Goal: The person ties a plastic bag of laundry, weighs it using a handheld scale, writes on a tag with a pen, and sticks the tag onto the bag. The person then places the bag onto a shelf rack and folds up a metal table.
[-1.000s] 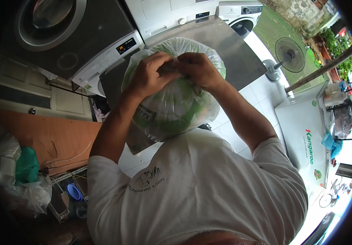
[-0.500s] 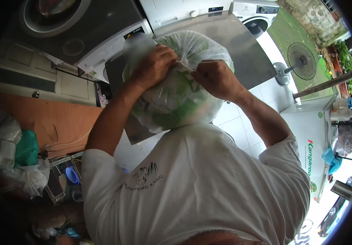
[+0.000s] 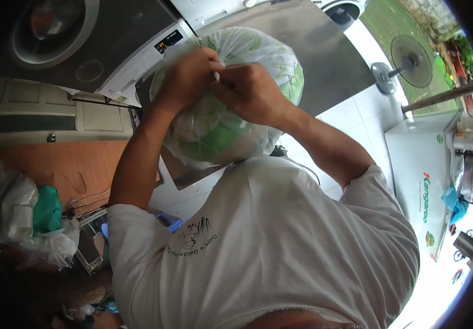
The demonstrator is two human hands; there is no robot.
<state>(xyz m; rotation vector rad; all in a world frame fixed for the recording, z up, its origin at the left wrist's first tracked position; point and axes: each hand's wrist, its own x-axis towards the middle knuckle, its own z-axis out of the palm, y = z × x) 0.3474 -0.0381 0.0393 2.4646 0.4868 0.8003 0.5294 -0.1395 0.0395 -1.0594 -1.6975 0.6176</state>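
A big clear plastic bag (image 3: 214,141), stuffed round with green and white soft-looking contents, rests on a metal table (image 3: 329,66) against my chest. My left hand (image 3: 188,77) is closed at the gathered neck of the bag, on its left side. Right beside it, my right hand (image 3: 249,90) pinches a pale twisted bit of the plastic. The two hands meet over the top of the bag, fingertips nearly touching. Part of the left hand is blurred, and the neck itself is mostly hidden by the fingers.
Washing machines (image 3: 147,59) line the far side and left. A fan (image 3: 412,60) stands at the right, near a white Kangaroo-branded cabinet (image 3: 412,164). On the left are a wooden board (image 3: 94,164), a green plastic bag (image 3: 47,209) and a blue container (image 3: 169,221).
My right hand has moved left and come up against my left hand at the bag's neck. The view has shifted slightly, and the bag appears a little higher and further left.
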